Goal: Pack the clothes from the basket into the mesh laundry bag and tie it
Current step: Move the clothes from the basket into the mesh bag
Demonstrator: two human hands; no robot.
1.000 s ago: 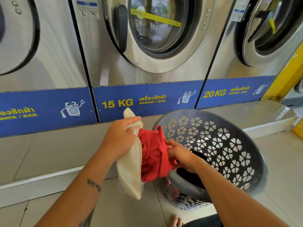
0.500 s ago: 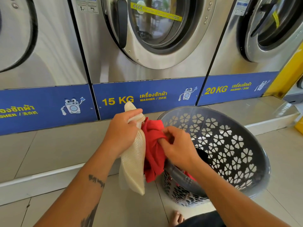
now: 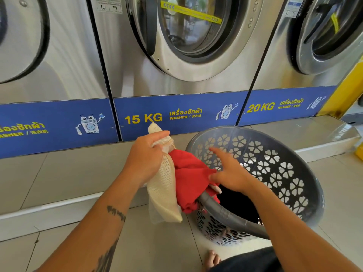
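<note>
My left hand [image 3: 145, 160] grips the top of a cream mesh laundry bag [image 3: 163, 191], which hangs down to the floor. A red garment [image 3: 190, 177] bulges from the bag's mouth and drapes over the near rim of the grey basket [image 3: 275, 173], which is tilted toward me. My right hand [image 3: 229, 171] lies over the basket with its fingers spread, the thumb touching the red garment's right edge. Dark clothing [image 3: 237, 205] lies deep inside the basket.
Steel front-loading washers [image 3: 176, 46] with blue 15 KG and 20 KG panels stand on a raised tiled step [image 3: 68, 173] just behind the basket. My bare toes [image 3: 213, 258] show at the bottom edge. A yellow post [image 3: 345, 91] is at the right.
My right hand let go of the red garment it was pushing into the bag and opened, moving right over the basket. The left hand kept its hold on the bag.
</note>
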